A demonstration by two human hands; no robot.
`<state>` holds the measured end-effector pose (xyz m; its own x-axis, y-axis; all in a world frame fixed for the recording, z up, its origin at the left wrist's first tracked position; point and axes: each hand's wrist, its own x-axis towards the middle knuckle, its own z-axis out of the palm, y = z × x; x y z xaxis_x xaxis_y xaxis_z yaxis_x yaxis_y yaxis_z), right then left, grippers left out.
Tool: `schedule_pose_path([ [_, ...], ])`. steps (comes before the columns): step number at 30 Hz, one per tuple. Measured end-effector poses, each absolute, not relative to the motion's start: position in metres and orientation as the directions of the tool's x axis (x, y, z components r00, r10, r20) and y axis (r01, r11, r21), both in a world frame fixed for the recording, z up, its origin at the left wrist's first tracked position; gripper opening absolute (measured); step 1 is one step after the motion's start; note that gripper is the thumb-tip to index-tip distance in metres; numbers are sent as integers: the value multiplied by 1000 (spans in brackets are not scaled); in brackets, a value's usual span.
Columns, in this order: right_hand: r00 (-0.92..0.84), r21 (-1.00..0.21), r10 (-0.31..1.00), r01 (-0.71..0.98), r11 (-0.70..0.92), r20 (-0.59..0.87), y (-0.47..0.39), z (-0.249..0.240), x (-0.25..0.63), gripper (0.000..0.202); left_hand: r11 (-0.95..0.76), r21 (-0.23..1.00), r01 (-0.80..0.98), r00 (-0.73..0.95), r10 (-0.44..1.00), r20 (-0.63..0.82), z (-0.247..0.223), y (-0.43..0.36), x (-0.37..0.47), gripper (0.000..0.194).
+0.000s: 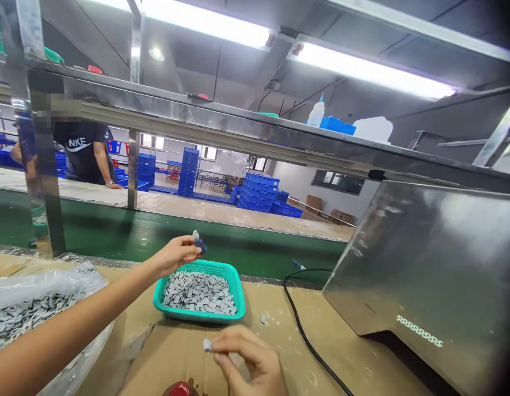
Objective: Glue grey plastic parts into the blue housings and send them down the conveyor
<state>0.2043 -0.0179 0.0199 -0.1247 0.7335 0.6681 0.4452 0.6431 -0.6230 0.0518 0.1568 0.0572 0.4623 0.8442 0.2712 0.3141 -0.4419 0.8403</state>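
My left hand (176,257) is stretched out above the back of a turquoise basket (157,303). Its fingers pinch a dark blue piece (201,246), and a small whitish part (195,235) shows at the fingertips. In front of the basket, my right hand (253,357) pinches a small light grey plastic piece (208,345) between thumb and index finger. Many similar grey pieces (199,292) fill the basket. One loose grey piece (264,319) lies on the cardboard to its right.
A clear plastic bag (53,281) of grey parts lies at left. A black cable (298,324) runs beside a metal housing (420,264) at right. A red object (179,389) sits at the near edge. Behind are a green conveyor belt (164,234) and a person (84,148).
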Motion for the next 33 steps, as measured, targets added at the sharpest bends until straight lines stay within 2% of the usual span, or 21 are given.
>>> schedule_pose_path([
  [2,-78,-669,751,401,626,656,-15,45,203,16,-393,898,198,468,843,266,53,113,37,19],
  [3,-43,-688,753,375,621,656,-12,56,202,15,-300,954,34,456,853,252,51,92,31,17],
  [5,-3,-728,765,305,614,644,-8,74,198,15,-190,971,-145,394,889,233,47,58,24,17],
  [7,-10,-743,769,251,620,639,-6,85,192,17,-140,965,-223,360,908,215,45,37,20,18],
  [11,-63,-751,783,245,613,618,-5,86,180,18,-138,959,-248,359,906,223,44,27,19,14],
  [22,-70,-801,863,340,492,500,-1,77,177,15,-159,948,-277,301,922,243,35,30,21,19],
  [33,-140,-745,844,411,525,518,-6,77,174,19,-166,955,-245,300,924,237,37,26,19,18],
])
